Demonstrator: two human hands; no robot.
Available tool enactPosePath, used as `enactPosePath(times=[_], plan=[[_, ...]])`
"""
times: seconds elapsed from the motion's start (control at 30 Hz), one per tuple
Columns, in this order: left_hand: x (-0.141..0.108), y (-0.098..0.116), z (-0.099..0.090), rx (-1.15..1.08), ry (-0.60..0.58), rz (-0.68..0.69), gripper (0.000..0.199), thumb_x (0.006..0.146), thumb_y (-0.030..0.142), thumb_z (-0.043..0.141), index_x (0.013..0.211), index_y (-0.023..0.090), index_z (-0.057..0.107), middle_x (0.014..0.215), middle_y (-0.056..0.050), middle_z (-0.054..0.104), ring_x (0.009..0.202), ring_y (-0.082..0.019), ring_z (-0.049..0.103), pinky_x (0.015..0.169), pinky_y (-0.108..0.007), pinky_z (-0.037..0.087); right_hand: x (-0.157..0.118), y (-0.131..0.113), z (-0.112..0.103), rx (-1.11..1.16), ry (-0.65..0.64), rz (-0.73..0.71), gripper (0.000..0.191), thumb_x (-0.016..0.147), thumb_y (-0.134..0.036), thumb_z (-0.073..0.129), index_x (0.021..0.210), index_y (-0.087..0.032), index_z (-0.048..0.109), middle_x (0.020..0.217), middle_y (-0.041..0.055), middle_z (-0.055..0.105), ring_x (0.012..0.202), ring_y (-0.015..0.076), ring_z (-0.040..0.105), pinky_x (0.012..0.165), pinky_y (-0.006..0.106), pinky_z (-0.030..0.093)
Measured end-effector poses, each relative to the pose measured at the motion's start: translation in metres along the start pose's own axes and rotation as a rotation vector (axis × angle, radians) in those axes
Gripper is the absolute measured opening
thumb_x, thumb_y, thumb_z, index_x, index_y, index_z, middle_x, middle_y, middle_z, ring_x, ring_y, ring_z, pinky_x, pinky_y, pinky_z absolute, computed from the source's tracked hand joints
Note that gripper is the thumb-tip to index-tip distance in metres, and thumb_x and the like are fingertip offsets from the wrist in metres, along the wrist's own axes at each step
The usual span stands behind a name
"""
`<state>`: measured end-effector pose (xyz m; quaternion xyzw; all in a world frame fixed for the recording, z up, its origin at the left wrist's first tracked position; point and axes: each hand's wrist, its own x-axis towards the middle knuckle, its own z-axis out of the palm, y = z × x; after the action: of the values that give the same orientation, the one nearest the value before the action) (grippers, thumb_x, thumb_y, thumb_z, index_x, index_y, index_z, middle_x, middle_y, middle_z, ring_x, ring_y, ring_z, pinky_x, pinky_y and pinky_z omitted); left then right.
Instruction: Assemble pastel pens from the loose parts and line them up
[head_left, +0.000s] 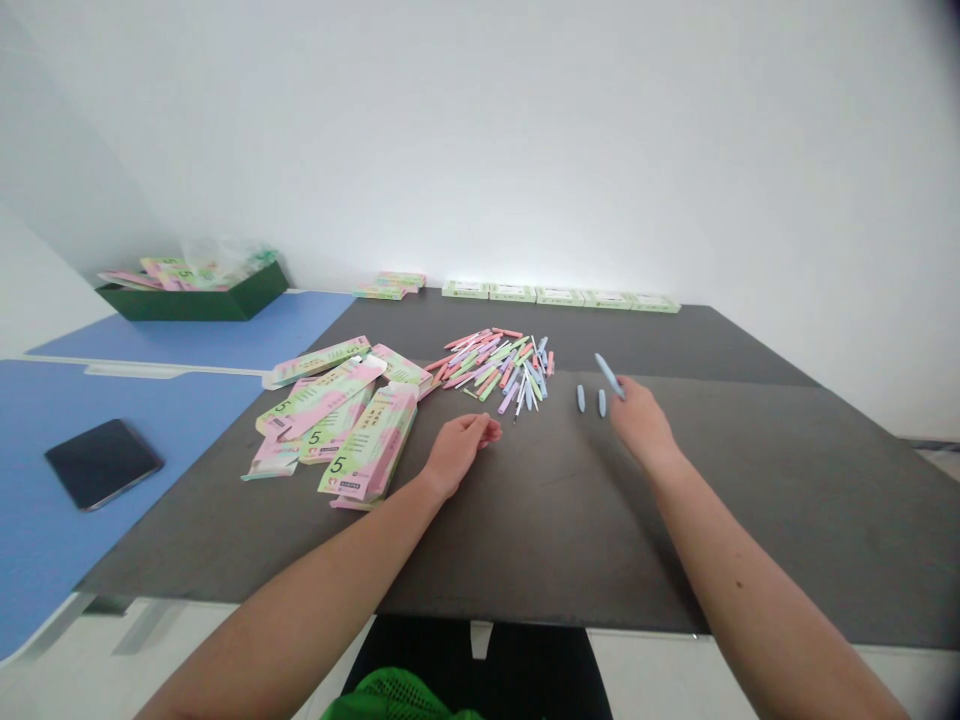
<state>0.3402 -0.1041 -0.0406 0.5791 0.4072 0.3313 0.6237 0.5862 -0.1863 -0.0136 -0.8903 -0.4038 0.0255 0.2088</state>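
My right hand grips a pale blue pen between its fingertips, above the dark tabletop. Just left of that hand lie two more pale blue pens, apart from each other. My left hand rests on the tabletop with its fingers curled and nothing in them. It is next to a loose heap of flat pink-and-green cardboard boxes printed with a 5. Beyond it lies a scattered pile of pastel pens.
A black smartphone lies on the blue desk at left. A green tray holding more boxes stands at the back left. Along the far edge runs a row of closed green-and-white boxes, with a small stack beside it.
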Motion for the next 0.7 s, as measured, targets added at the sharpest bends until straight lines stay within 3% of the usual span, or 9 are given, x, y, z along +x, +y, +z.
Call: enactPosePath(times=[0.1, 0.23, 0.4, 0.53, 0.7], plan=[[0.000, 0.000, 0.002, 0.027, 0.019, 0.001, 0.031, 0.079, 0.039, 0.051, 0.074, 0.013, 0.067, 0.079, -0.009, 0.070, 0.077, -0.017, 0.065, 0.071, -0.028, 0.047, 0.002, 0.030, -0.001, -0.147, -0.015, 0.150, 0.041, 0.083, -0.011, 0.030, 0.119, -0.002, 0.050, 0.113, 0.0276, 0.051, 0.100, 0.0327, 0.059, 0.082, 0.045, 0.044], [0.000, 0.000, 0.004, 0.061, 0.034, 0.008, 0.029, 0.079, 0.036, 0.050, 0.074, 0.013, 0.067, 0.080, -0.009, 0.070, 0.076, -0.017, 0.065, 0.072, -0.028, 0.047, 0.000, 0.051, 0.007, -0.267, -0.094, 0.215, 0.038, 0.083, -0.010, 0.029, 0.112, 0.000, 0.052, 0.108, 0.0268, 0.052, 0.099, 0.0346, 0.060, 0.082, 0.045, 0.046], [0.000, -0.001, 0.004, 0.073, 0.037, 0.012, 0.030, 0.079, 0.037, 0.049, 0.075, 0.013, 0.067, 0.080, -0.009, 0.070, 0.076, -0.017, 0.065, 0.071, -0.028, 0.047, 0.003, 0.051, 0.012, -0.352, -0.115, 0.187, 0.037, 0.087, -0.013, 0.027, 0.113, -0.001, 0.050, 0.109, 0.0262, 0.051, 0.102, 0.0330, 0.059, 0.082, 0.043, 0.047], [0.001, -0.001, 0.005, 0.078, 0.037, 0.013, 0.030, 0.079, 0.037, 0.049, 0.075, 0.014, 0.067, 0.079, -0.009, 0.070, 0.076, -0.017, 0.065, 0.071, -0.028, 0.047, 0.002, 0.046, 0.009, -0.393, -0.122, 0.153, 0.037, 0.089, -0.026, 0.035, 0.112, -0.002, 0.052, 0.109, 0.0259, 0.052, 0.102, 0.0340, 0.059, 0.081, 0.044, 0.046], [0.001, -0.002, 0.005, 0.093, 0.040, 0.021, 0.030, 0.079, 0.037, 0.048, 0.074, 0.014, 0.067, 0.079, -0.008, 0.071, 0.077, -0.017, 0.065, 0.071, -0.028, 0.047, -0.004, 0.033, 0.000, -0.458, 0.037, 0.062, 0.040, 0.089, -0.035, 0.041, 0.114, -0.006, 0.051, 0.108, 0.0231, 0.054, 0.095, 0.0320, 0.061, 0.075, 0.039, 0.047]])
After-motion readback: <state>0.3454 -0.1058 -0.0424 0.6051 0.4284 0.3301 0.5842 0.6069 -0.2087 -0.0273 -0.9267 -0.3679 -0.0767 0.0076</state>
